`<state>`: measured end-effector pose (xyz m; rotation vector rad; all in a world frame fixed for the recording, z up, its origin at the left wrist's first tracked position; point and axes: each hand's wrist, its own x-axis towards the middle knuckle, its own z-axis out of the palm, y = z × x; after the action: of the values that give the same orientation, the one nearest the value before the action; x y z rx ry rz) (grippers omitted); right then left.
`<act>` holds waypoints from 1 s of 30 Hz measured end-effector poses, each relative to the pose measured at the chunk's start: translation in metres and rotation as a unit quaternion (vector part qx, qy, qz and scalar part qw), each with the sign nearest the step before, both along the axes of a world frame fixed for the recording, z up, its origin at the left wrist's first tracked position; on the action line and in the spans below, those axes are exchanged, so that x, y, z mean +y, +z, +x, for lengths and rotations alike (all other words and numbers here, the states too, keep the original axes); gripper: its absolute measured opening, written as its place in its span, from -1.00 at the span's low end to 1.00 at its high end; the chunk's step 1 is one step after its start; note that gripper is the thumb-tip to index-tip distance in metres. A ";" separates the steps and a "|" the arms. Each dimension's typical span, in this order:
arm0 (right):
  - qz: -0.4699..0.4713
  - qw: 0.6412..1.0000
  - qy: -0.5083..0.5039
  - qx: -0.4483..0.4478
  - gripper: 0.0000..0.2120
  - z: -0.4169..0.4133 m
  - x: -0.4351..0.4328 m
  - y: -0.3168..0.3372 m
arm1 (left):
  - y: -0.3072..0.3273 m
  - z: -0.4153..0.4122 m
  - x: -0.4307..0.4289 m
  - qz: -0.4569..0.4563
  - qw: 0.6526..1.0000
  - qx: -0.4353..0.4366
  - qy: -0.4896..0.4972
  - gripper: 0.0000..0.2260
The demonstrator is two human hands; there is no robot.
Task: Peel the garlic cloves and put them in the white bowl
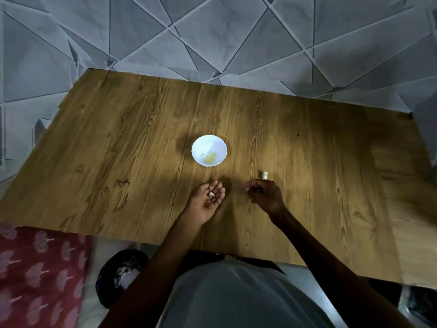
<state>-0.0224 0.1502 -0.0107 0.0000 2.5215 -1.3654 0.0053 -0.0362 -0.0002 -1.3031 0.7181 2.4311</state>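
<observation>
Nearest, in the lower middle of the frame, two hands sit over the wooden table (118, 138): the left hand (208, 197) lies palm up with relaxed fingers, cradling one small whitish garlic piece (211, 194), while the right hand (264, 192) is knuckles-up, fingers curled, and I cannot tell whether it pinches anything. Just beyond it lies one pale whitish clove (264, 174). Farther up, at centre, stands one white bowl (201, 144) holding a few yellowish peeled cloves (210, 158).

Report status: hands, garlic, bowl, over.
Left hand palm up, clove resting in it. Right hand curled, grip unclear. White bowl holds peeled cloves; another clove on table. Bowl path unobstructed.
</observation>
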 end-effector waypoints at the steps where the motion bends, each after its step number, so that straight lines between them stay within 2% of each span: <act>1: -0.004 1.000 -0.003 -0.015 -0.87 0.001 0.000 0.000 | 0.000 0.002 -0.002 0.001 1.000 -0.002 0.002 -0.69; 7: 0.042 0.999 0.016 -0.009 -0.95 0.002 -0.005 -0.007 | -0.003 0.010 -0.010 -0.014 1.000 -0.020 -0.001 -0.69; 9: 0.055 0.998 0.019 -0.018 -0.87 0.002 -0.007 -0.007 | -0.004 0.011 -0.011 -0.016 1.000 -0.021 0.003 -0.69; 12: 0.047 0.999 0.009 -0.026 -0.83 0.005 -0.013 -0.004 | -0.005 0.014 -0.011 -0.017 1.000 -0.015 0.007 -0.69; 17: 0.022 1.000 0.019 -0.012 -0.91 0.015 -0.030 0.010 | 0.000 0.018 -0.010 -0.037 0.999 -0.016 0.010 -0.68; 22: 0.014 0.991 0.131 0.040 -0.97 0.038 -0.065 0.030 | 0.004 0.030 -0.011 -0.030 0.999 -0.005 0.019 -0.72; 25: 0.042 0.978 0.197 0.054 -0.92 0.055 -0.089 0.034 | 0.002 0.041 -0.019 -0.040 0.999 0.011 0.017 -0.70; 30: 0.091 0.955 0.270 0.079 -0.83 0.084 -0.134 0.043 | 0.000 0.073 -0.055 -0.032 0.998 0.045 0.024 -0.52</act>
<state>0.0615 0.0162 0.0326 -0.7313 2.4909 -0.9410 0.0786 -0.0914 0.0001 -1.2552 0.8017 2.5384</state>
